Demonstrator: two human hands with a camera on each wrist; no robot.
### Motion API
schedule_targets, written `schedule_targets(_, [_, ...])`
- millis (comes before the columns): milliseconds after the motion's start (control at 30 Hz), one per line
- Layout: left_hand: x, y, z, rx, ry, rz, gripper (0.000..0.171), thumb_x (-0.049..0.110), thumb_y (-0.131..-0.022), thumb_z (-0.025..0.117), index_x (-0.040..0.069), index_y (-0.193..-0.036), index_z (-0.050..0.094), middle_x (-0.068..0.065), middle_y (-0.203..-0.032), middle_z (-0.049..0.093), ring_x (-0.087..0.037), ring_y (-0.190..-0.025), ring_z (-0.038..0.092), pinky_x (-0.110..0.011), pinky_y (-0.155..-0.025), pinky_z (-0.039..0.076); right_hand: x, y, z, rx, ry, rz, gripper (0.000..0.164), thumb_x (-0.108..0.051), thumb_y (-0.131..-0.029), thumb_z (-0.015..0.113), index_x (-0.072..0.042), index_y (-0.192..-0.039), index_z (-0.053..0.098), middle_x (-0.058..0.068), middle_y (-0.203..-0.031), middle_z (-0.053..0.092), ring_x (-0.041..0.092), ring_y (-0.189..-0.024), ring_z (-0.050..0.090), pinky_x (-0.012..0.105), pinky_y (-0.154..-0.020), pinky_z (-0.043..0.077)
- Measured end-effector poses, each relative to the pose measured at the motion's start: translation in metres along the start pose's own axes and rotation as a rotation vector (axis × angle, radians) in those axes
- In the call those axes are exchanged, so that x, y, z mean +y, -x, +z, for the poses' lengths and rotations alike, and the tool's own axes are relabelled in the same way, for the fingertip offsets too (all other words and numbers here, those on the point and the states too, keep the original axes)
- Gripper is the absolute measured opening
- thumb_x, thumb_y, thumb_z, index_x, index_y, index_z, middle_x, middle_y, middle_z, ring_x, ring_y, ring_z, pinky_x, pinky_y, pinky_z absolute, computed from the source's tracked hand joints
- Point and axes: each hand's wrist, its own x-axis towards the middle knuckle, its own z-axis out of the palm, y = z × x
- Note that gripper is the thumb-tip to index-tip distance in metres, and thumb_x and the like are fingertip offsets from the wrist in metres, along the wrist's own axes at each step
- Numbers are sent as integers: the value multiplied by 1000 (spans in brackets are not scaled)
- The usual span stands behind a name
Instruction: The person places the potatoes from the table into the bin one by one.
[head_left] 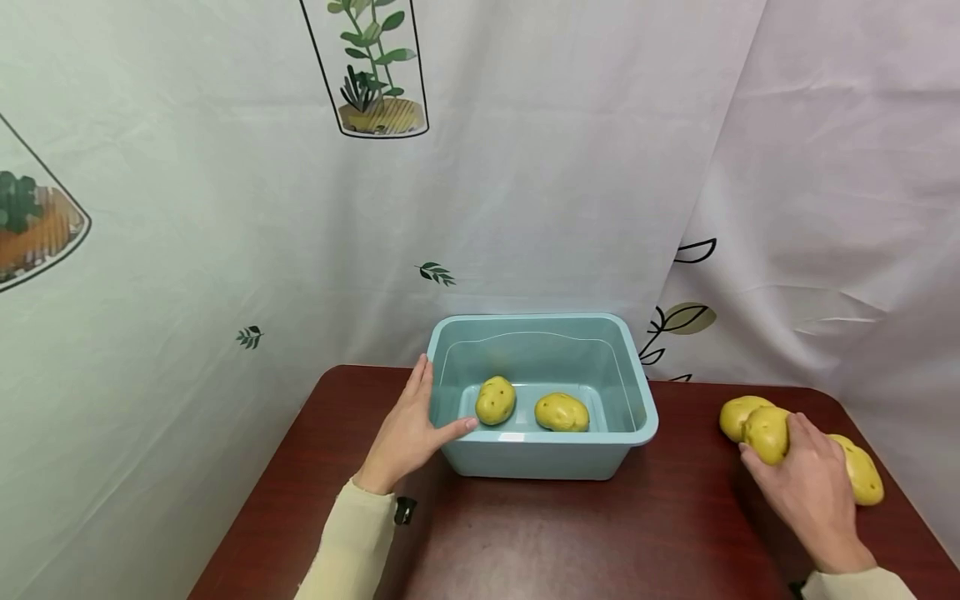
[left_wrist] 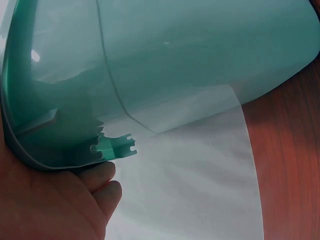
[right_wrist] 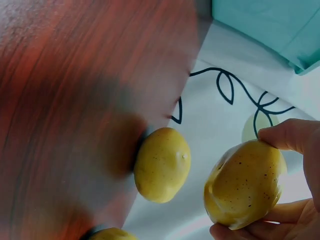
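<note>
My right hand (head_left: pixel 810 483) pinches a yellow potato (head_left: pixel 767 433) between thumb and fingers at the table's right side. In the right wrist view this potato (right_wrist: pixel 245 185) appears raised, with dark specks on its skin. Behind it lies another potato (head_left: pixel 738 417), and one more potato (head_left: pixel 862 475) sits partly hidden by the hand. My left hand (head_left: pixel 408 429) rests against the left side of a light blue plastic bin (head_left: pixel 525 458), fingers straight along the outside and thumb at the front rim. Inside the bin lie two potatoes, one to the left (head_left: pixel 496 401) and one near the middle (head_left: pixel 562 412).
The bin stands near the back edge of a dark red-brown wooden table (head_left: pixel 600 533). Close behind hangs a pale cloth (head_left: pixel 562 208) printed with plants and leaves. Another cloth panel (head_left: pixel 862 250) borders the table on the right.
</note>
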Motion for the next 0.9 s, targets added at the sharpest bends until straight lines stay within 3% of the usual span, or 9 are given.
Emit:
schedule_targets(500, [0,0,0,-1,2,-2,120,71,-81,69,5,-161,8,-1,-169,-1,-26,-153,16,-55,-115,30,-12,-2,-3,-6,-28,-22,72,-16,-76,77,23,-128,47,43,-131,48,58,-119,41,64,-103,30])
schedule_targets(900, [0,-1,1,-2,1,-4,118,68,-82,70,6,-161,8,0,-169,-1,-27,-153,16,-55,-115,31,-22,-3,-5,34,-70,-59,72,-14,-74,79,22,-129,49,41,-131,50,57,-118,43,64,-101,31])
